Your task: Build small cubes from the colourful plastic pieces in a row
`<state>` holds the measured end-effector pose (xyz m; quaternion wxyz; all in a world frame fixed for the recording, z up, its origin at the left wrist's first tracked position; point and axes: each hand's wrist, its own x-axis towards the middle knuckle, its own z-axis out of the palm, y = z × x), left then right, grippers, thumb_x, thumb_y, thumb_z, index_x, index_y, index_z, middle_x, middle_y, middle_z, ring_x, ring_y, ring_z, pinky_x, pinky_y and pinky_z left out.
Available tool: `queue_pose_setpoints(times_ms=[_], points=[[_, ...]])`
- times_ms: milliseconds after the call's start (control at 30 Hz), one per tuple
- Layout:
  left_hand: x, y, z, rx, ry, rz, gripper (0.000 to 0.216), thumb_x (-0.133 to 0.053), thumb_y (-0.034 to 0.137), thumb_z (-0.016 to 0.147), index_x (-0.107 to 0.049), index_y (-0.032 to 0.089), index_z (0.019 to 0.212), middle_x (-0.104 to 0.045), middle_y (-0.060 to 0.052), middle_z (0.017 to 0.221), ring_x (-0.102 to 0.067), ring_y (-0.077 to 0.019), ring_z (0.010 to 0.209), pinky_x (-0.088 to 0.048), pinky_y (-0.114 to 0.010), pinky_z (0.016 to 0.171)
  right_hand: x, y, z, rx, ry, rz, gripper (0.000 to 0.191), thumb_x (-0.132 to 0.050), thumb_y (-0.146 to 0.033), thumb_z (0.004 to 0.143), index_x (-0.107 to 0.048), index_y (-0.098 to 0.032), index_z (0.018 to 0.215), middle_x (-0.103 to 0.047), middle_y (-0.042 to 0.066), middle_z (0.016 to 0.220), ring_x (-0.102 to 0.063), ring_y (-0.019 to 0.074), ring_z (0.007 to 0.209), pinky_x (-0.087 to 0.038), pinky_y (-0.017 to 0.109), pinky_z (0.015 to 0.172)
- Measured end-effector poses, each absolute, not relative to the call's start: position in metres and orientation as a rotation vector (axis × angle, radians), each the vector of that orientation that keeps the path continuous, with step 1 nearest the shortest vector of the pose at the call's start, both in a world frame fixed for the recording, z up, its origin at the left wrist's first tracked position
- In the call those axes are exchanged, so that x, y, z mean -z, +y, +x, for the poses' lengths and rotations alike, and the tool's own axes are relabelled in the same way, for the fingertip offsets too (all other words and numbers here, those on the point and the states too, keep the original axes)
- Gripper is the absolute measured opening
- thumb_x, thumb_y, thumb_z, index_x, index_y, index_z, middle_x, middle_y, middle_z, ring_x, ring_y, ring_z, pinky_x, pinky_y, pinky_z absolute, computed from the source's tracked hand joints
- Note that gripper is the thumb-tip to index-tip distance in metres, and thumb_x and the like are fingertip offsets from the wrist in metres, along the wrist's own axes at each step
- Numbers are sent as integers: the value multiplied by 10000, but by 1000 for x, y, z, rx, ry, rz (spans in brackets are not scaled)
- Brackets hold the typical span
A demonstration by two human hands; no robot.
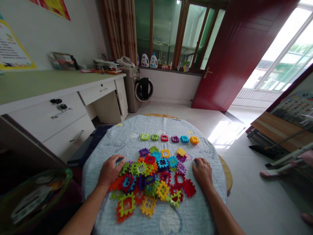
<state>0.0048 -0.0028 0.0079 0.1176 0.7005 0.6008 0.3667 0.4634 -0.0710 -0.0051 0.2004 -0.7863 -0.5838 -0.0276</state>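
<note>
A heap of colourful interlocking plastic tiles (pixel 151 178) lies on a round table covered by a pale blue cloth (pixel 137 137). Farther back, several small tiles (pixel 169 138) stand in a row: green, green, red, purple, blue, orange. My left hand (pixel 110 169) rests on the left edge of the heap, its fingers curled over a dark blue piece (pixel 119 160). My right hand (pixel 201 171) lies palm down on the cloth at the heap's right side, fingers loosely bent, with nothing seen in it.
A white desk with drawers (pixel 61 111) runs along the left wall. A small washing machine (pixel 137 88) stands by the window. A red door (pixel 234 55) is open at the right. A green basket (pixel 29 195) sits low on the left.
</note>
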Motion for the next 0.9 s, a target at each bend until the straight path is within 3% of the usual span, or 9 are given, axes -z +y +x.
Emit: queue_pose_setpoints(times_ms=[433, 600, 900], points=[[-11, -2, 6, -1125, 1803, 1811, 327, -465, 454, 782, -677, 213, 842, -718, -63, 936, -653, -242, 942, -483, -351, 908, 11, -70, 469, 97, -1633, -2162, 296, -483, -327, 862, -647, -197, 1071, -623, 86, 1144, -539, 242, 1028, -373, 360, 895], [-11, 0, 2, -1270, 1844, 1412, 404, -518, 502, 743, -692, 187, 929, -726, -55, 924, -648, -239, 916, -492, -334, 853, 10, -69, 469, 79, -1624, -2156, 291, -494, -324, 857, -651, -191, 1061, -627, 83, 1131, -535, 243, 1042, -370, 357, 906], [-11, -1, -1, -1272, 1767, 1416, 431, -564, 545, 738, -700, 188, 936, -733, -59, 975, -650, -253, 972, -492, -347, 895, 3, -69, 464, 29, -1573, -2229, 273, -518, -275, 841, -676, -203, 1051, -629, 83, 1138, -540, 240, 1046, -376, 351, 902]])
